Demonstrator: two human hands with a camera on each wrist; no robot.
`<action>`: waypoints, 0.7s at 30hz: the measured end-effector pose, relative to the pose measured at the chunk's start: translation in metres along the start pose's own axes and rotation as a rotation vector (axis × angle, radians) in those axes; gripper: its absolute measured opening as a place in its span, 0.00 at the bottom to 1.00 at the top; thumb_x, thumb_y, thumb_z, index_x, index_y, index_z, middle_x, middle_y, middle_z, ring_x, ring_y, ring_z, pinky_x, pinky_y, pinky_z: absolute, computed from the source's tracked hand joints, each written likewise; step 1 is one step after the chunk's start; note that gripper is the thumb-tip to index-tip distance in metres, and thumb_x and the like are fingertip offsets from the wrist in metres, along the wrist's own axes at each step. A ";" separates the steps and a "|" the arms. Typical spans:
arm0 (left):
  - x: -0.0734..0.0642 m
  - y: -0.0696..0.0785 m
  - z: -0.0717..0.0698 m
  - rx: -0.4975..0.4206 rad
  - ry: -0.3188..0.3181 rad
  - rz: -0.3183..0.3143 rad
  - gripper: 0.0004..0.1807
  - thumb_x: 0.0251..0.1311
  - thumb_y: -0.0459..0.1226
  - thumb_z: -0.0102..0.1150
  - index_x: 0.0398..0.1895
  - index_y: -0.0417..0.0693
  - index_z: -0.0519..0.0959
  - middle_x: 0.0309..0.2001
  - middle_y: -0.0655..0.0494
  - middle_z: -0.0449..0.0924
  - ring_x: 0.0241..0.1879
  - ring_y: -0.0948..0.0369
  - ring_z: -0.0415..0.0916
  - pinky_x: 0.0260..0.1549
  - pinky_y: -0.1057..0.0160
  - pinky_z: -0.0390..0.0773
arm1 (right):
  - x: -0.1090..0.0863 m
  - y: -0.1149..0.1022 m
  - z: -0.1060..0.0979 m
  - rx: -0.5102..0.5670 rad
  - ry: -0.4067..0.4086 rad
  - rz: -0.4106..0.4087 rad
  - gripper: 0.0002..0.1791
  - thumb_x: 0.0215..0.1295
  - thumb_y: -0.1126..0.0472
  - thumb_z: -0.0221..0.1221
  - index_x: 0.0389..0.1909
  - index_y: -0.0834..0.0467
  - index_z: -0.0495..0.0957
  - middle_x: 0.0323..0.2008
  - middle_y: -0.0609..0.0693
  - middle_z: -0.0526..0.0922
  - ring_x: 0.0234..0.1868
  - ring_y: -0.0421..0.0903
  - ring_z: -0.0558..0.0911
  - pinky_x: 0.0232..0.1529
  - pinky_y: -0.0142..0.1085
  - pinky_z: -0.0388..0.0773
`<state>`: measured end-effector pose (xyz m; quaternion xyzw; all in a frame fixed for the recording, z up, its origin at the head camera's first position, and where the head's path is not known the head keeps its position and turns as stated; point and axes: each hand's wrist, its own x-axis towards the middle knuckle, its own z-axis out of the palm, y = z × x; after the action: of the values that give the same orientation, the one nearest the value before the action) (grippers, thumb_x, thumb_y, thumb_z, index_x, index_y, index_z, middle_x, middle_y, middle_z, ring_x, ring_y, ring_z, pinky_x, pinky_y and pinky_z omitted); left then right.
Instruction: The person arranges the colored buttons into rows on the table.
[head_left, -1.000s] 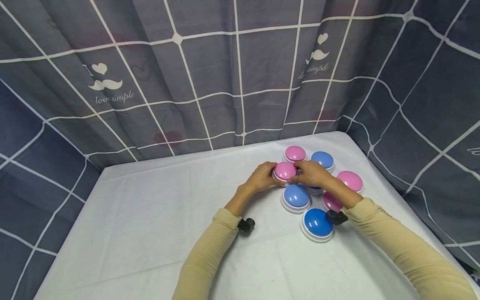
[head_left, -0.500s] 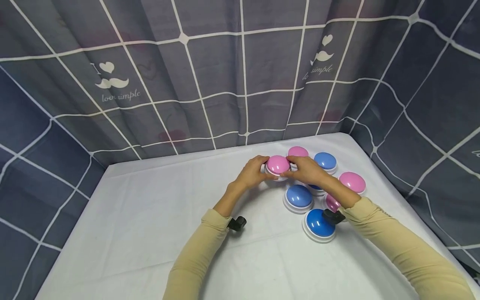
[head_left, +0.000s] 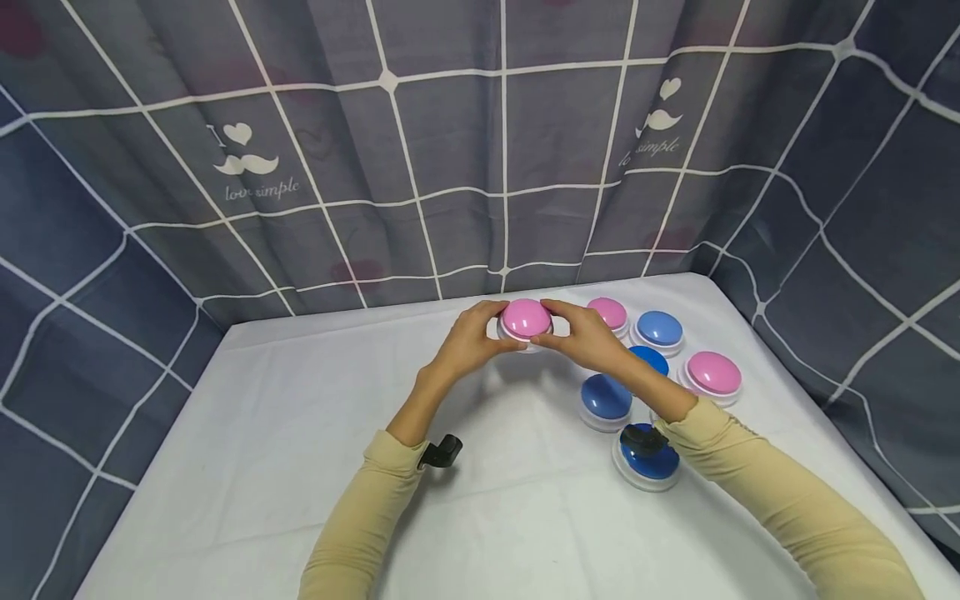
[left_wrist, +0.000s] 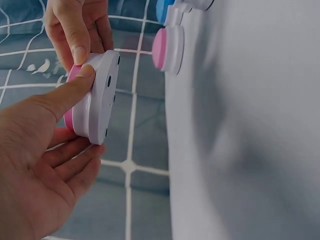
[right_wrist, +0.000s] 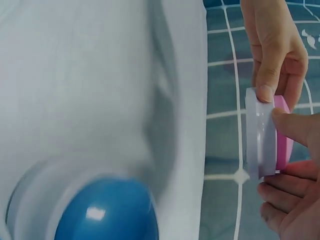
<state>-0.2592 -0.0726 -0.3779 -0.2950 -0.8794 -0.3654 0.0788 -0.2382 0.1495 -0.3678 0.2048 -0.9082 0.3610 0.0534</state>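
Dark grey curtain with white grid lines (head_left: 450,150) hangs at 12, then there's a white cloth-covered table (head_left: 300,467). Some glossy blue domed buttons (head_left: 660,327) and pink ones (head_left: 714,372), on round white bases, bunch up around 2 to 3 o'clock on it. At roughly 1, left hand (head_left: 465,343) and right hand (head_left: 592,335) both pinch a shiny pink domed button on a round white base (head_left: 526,318), lifted off the cloth.

white cloth (head_left: 255,467): passage is offered in front of the held pink button (head_left: 525,317) and well to its left.
button cluster (head_left: 606,397): its right side is obstructed.
grey curtain (head_left: 450,142): movement behind that button is barred.
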 end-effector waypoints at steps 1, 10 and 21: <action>-0.002 -0.001 -0.004 0.003 0.008 0.001 0.36 0.48 0.42 0.79 0.61 0.38 0.76 0.56 0.47 0.79 0.58 0.54 0.74 0.60 0.56 0.70 | 0.001 -0.003 0.002 0.015 0.006 -0.004 0.37 0.59 0.56 0.70 0.67 0.66 0.70 0.62 0.61 0.76 0.63 0.60 0.74 0.61 0.56 0.70; -0.028 -0.007 -0.039 0.041 0.056 -0.017 0.38 0.49 0.42 0.78 0.63 0.38 0.75 0.59 0.46 0.77 0.61 0.52 0.72 0.61 0.52 0.70 | 0.016 -0.030 0.028 0.106 0.045 -0.064 0.36 0.58 0.58 0.72 0.66 0.64 0.72 0.61 0.58 0.78 0.62 0.56 0.75 0.62 0.52 0.70; -0.071 -0.022 -0.085 0.082 0.105 -0.073 0.37 0.46 0.38 0.80 0.61 0.37 0.75 0.57 0.44 0.78 0.59 0.50 0.74 0.59 0.48 0.71 | 0.031 -0.070 0.079 0.222 0.062 -0.109 0.36 0.58 0.59 0.72 0.66 0.63 0.71 0.61 0.56 0.78 0.64 0.51 0.74 0.64 0.47 0.68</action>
<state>-0.2209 -0.1761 -0.3551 -0.2395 -0.8984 -0.3469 0.1234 -0.2338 0.0392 -0.3735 0.2471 -0.8480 0.4623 0.0782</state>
